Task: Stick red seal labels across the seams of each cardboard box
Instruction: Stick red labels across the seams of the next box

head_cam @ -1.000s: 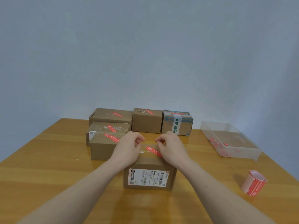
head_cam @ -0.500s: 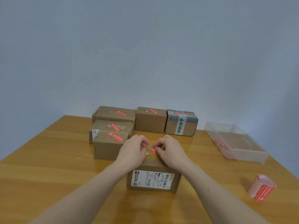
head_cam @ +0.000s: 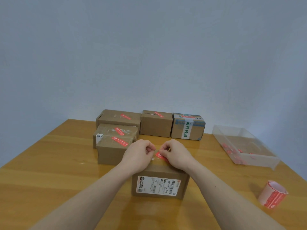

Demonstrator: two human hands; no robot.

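The near cardboard box (head_cam: 160,186) stands in front of me with a white shipping label on its front face. A red seal label (head_cam: 159,155) lies on its top. My left hand (head_cam: 138,156) has curled fingers, and its thumb and forefinger pinch at the label's left end. My right hand (head_cam: 177,156), also curled, holds its fingertips on the label's right part and hides most of it. Several other boxes behind carry red labels: a near-left box (head_cam: 113,153), one behind it (head_cam: 106,131), and a back row (head_cam: 116,119) (head_cam: 156,126) (head_cam: 196,131).
A roll of red labels (head_cam: 273,194) lies on the wooden table (head_cam: 49,171) at the right front. A clear plastic bin (head_cam: 255,161) with red scraps sits at the right. A plain wall rises behind the boxes.
Both hands have drawn together over the box top, so less of the red label shows between them. The camera view has shifted a little.
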